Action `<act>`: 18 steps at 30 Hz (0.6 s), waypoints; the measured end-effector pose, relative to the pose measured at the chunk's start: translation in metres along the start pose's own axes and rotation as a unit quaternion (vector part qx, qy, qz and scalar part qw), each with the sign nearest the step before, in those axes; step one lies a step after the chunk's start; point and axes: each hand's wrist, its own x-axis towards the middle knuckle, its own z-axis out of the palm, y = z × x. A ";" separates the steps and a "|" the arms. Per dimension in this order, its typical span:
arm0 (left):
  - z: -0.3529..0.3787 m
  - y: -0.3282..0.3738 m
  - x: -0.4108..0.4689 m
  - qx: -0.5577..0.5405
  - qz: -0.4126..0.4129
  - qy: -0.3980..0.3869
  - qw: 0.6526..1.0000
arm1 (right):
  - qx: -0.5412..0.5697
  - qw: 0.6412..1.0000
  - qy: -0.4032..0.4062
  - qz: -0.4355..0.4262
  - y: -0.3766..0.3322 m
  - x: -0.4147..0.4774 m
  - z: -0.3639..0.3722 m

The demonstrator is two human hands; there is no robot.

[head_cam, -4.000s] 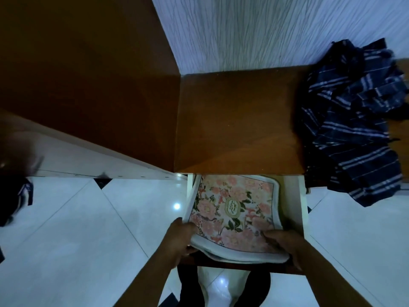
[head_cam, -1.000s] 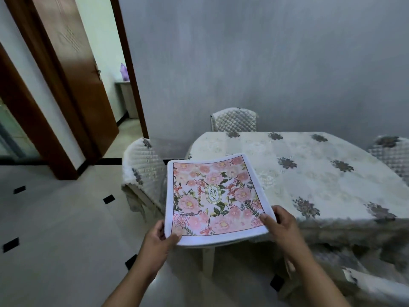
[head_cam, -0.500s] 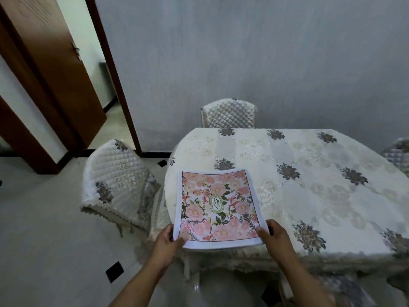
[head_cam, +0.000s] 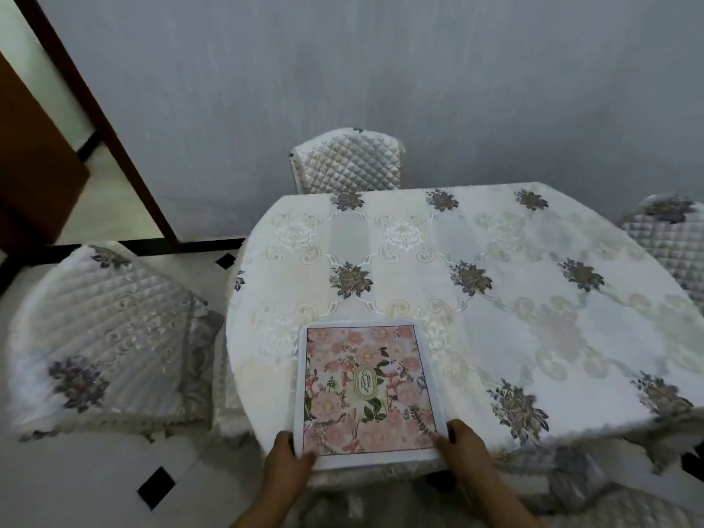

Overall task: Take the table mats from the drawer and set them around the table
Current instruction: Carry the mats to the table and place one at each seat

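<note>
View from above and in front, looking down over a dining setting in a room with a plain grey wall (head_cam: pixel 419 70). At far left a brown wooden door (head_cam: pixel 34 177) stands open beside a dark door frame (head_cam: pixel 99 120). Below it, a chair (head_cam: pixel 106 337) with a white quilted cover and a dark flower motif sits just beside the left edge of the desk. The pale tiled floor (head_cam: pixel 76 485) in front of it has small black diamond insets. The left hand (head_cam: pixel 285 463) reaches up from the bottom of the view and grips the near left corner of a table mat (head_cam: pixel 367 390), thumb on top. The mat is rectangular, with pink flowers, green leaves, a small oval emblem in the middle and a white border. It lies flat at the near edge of the desk, towards the left corner, its near edge just over the rim. Whether more mats lie under it cannot be told. Behind, a second quilted chair (head_cam: pixel 346 161) stands at the far edge against the wall. The desk (head_cam: pixel 571 238) is covered by a white tablecloth (head_cam: pixel 506 337) with dark flower clusters and pale scrollwork. The right hand (head_cam: pixel 464 447) holds the mat's near right corner, thumb pressed on top, so the two hands are apart, one at each near corner. At far right a third quilted chair (head_cam: pixel 666 230) stands by the desk's right edge.
</note>
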 end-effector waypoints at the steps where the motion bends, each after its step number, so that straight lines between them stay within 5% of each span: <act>1: 0.001 0.004 0.000 0.009 0.003 0.020 1.000 | -0.003 1.000 0.002 0.001 0.002 0.005 -0.002; 11: 0.021 0.026 -0.015 0.101 0.048 0.190 0.975 | -0.018 0.995 -0.019 -0.092 0.009 0.041 -0.022; 18: 0.031 0.048 -0.040 0.049 -0.028 0.235 0.970 | 0.033 0.988 -0.039 -0.148 0.012 0.045 -0.032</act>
